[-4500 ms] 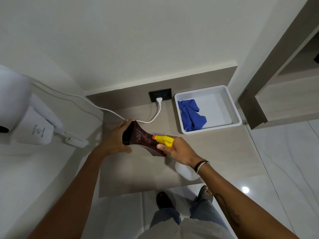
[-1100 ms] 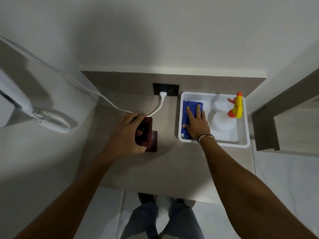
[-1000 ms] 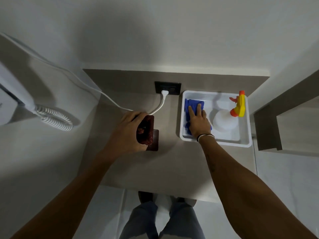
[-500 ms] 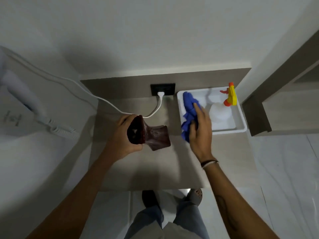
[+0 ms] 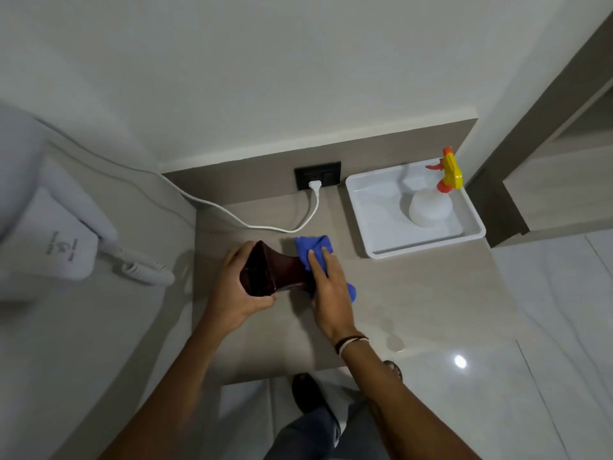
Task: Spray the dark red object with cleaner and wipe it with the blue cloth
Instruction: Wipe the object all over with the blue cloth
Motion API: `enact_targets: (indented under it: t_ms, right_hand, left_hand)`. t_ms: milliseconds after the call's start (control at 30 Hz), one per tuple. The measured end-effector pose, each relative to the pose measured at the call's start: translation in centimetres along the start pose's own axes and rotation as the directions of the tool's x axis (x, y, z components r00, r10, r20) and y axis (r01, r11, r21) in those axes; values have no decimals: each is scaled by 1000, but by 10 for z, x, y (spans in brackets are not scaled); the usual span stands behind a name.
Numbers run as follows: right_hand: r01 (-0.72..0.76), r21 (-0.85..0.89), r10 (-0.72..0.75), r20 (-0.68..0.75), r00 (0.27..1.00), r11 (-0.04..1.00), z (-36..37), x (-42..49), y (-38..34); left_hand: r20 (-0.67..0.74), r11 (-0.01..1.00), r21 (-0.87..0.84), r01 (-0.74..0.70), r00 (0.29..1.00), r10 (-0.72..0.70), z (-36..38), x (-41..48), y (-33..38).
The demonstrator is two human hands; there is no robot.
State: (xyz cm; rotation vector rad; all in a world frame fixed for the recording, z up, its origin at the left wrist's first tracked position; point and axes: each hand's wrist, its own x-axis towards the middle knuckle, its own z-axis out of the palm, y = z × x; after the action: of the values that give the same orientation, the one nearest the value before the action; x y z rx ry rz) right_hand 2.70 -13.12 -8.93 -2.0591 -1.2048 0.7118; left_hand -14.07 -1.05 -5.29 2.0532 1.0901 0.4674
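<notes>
The dark red object (image 5: 278, 272), a flared vase-like piece, lies tilted on its side above the wooden counter (image 5: 414, 293). My left hand (image 5: 237, 293) grips its wide open mouth. My right hand (image 5: 328, 290) presses the blue cloth (image 5: 311, 247) against the object's right end, which the cloth and hand hide. The spray bottle (image 5: 431, 207), white with a yellow and orange trigger head, stands upright in the white tray (image 5: 374, 247) at the back right.
A white cable (image 5: 252, 224) runs from the black wall socket (image 5: 317, 175) across the counter's back to the left. A white wall-mounted hair dryer (image 5: 49, 227) with a coiled cord hangs at the left. My feet and the tiled floor lie below the counter's front edge.
My right hand has lifted the blue cloth out of the tray and brought it left onto the dark red object. The spray bottle stays in the tray.
</notes>
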Motion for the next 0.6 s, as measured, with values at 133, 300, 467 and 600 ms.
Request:
enact_targets:
  t_ms: [133,300,467,600]
  right_hand:
    - [302,88,-303,1,953,949,25,-19,-35]
    - [55,20,-56,33,998,998,3,-10,18]
    - [276,74,-280,43,959,958,26,-20,-19]
    - [300,-14,-298,73,952,954,17,-15,13]
  left_hand:
    - [41,999,-38,-1,999,2,-2,2,0]
    - [5,1000,-6,24,1000,-24,-5,-4,-6]
    - [30,998,-34,45,999,-44,-3,-4,-4]
    - [13,998,-4,69,998,-69,-5,-8,-6]
